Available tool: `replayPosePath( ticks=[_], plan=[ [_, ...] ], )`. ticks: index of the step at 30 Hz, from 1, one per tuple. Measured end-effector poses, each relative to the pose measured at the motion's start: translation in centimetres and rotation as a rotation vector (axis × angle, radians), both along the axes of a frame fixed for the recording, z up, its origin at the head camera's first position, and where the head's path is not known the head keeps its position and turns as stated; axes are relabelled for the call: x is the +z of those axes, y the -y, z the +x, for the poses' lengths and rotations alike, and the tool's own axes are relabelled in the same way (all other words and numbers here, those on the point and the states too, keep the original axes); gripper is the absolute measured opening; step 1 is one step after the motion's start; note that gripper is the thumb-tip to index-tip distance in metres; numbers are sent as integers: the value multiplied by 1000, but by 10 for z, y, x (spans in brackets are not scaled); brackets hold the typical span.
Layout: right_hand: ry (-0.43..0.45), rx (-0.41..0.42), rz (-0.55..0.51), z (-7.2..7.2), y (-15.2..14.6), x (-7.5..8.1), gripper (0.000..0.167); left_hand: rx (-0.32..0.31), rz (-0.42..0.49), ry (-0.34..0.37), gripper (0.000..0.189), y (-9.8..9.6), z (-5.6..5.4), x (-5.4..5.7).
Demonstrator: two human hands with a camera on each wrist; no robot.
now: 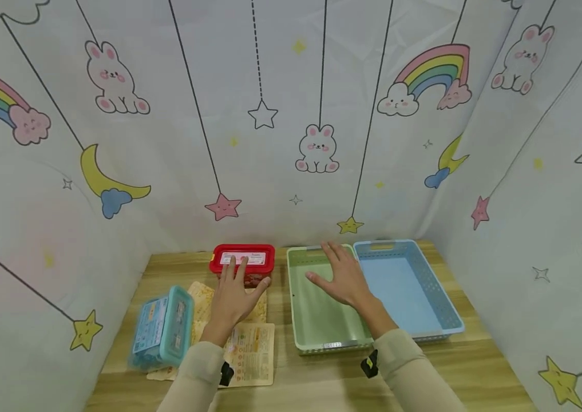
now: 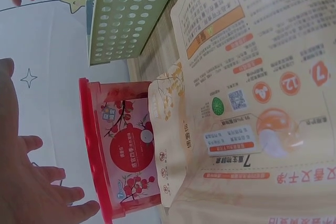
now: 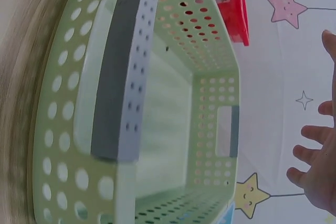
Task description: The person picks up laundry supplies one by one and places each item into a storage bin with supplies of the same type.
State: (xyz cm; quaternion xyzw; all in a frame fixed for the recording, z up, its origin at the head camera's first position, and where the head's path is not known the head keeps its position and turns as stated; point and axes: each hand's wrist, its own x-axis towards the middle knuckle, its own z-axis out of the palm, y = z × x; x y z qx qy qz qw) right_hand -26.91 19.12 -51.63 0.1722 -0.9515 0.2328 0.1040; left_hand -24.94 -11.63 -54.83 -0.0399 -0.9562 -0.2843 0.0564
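Red tub [image 1: 256, 258], eleven o'clock: left hand [image 1: 231, 300] near. Green basket [image 1: 316, 320], one o'clock: right hand [image 1: 342, 280] over. Hands apart, empty. I'd favour the tub's sides for gripping.

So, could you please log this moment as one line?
left hand: empty, near red box | right hand: empty, over green basket | teal box: on side | blue basket: beside green basket
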Motion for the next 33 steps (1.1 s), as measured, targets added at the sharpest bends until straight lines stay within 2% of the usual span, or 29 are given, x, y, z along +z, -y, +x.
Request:
replayPosePath(
  ticks=[3, 7, 12, 18, 23, 33],
  plan=[
    [19, 0, -51, 0, 14, 1, 92, 11, 5, 6, 100, 8, 1, 6],
    [64, 42, -102, -2, 26, 7, 92, 62, 37, -12, 95, 11, 4, 7],
    [117, 45, -202, 1, 43, 8, 90, 75, 47, -5, 97, 19, 0, 11],
    [130, 53, -224, 2, 49, 3, 89, 87, 79, 37, 99, 18, -4, 8],
    [132, 43, -252, 0, 56, 0, 90, 104, 103, 25, 99, 22, -6, 10],
    [175, 44, -320, -3, 67, -4, 91, 182, 211, 74, 94, 34, -9, 14]
  ],
)
